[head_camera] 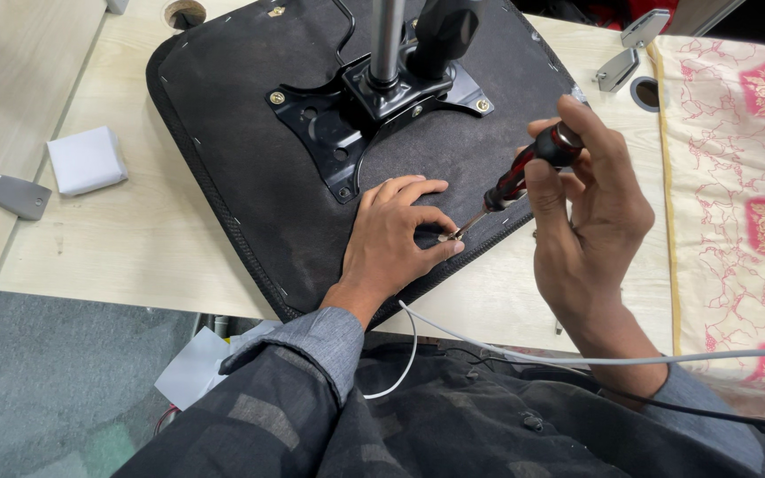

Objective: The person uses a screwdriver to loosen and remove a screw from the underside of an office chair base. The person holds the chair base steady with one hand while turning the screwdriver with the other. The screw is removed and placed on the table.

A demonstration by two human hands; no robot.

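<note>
On the desk, head view: everything below is seen from above, looking down at both hands.
Desk edge: the pale wood desk (pixel 117 230) ends just in front of the person's chest, with grey floor (pixel 46 381) beyond its near left corner.
Open room: bare desk lies left of the seat, broken only by a white box (pixel 86 159) and a grey metal bracket (pixel 18 196); a narrow strip of desk shows between the seat's near edge and the desk edge.
Right side: a cream cloth with red flowers (pixel 737 195) covers the desk to the right, close beside the right hand; two grey metal brackets (pixel 630 49) lie at the far right.
Seat: an upturned chair seat (pixel 250 168) lies flat, its corner pointing toward the person, near edge close to the desk edge.
Seat underside: black fuzzy fabric stapled along a ribbed rim, with a glossy black metal plate (pixel 347 115) bolted at the middle and a chrome post (pixel 387 40) rising from it.
Left hand (pixel 396 239): rests palm down on the fabric near the seat's rim, fingers curled, fingertips pinching a small metal piece (pixel 447 236) against the seat.
Right hand (pixel 591 212): raised just off the seat's near right edge, fingers closed round a screwdriver (pixel 524 177).
Screwdriver: red and black handle, thin steel shaft slanting down left, tip meeting the metal piece at the left fingertips.
Cables: a white cable (pixel 524 347) and a black one cross the dark checked sleeves near the chest.
</note>
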